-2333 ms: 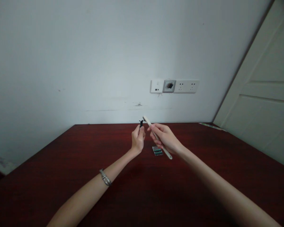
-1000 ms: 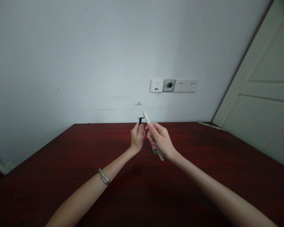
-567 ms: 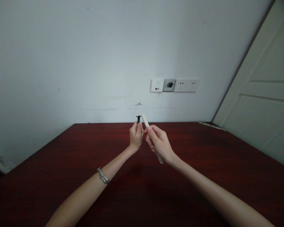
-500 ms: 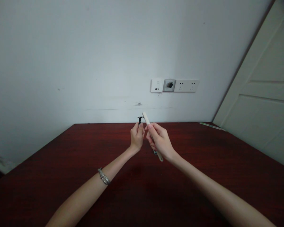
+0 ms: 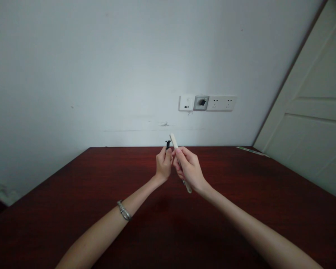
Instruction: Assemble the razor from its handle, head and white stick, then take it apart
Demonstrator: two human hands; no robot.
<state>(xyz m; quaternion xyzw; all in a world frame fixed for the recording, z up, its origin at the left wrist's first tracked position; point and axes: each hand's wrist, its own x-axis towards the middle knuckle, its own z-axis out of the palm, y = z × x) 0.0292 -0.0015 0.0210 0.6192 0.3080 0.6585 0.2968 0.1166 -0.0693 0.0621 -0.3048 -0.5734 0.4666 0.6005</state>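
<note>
My left hand [image 5: 164,165] is closed around a small black T-shaped tool [image 5: 168,144]. Its narrow head sticks up above my thumb, while the lower part is hidden in the fist. Beside it, my right hand [image 5: 190,168] pinches a slim off-white stick [image 5: 174,141], tilted with its top leaning left towards the black head. The stick's lower end, which has a small hole, shows below my fingers. Whether the stick touches the black tool I cannot tell. Both hands are raised over the dark red table, close together.
The glossy dark red table [image 5: 117,175] runs up to a white wall [image 5: 128,67]. Sockets and a switch plate [image 5: 220,103] are on the wall. A thin printed strip [image 5: 252,151] lies at the table's back right edge, near a pale panelled door [image 5: 310,123].
My left hand and the black tool have shifted slightly right and down, and the tool's head has turned a little. The right hand keeps its hold on the stick, with its lower end slightly left.
</note>
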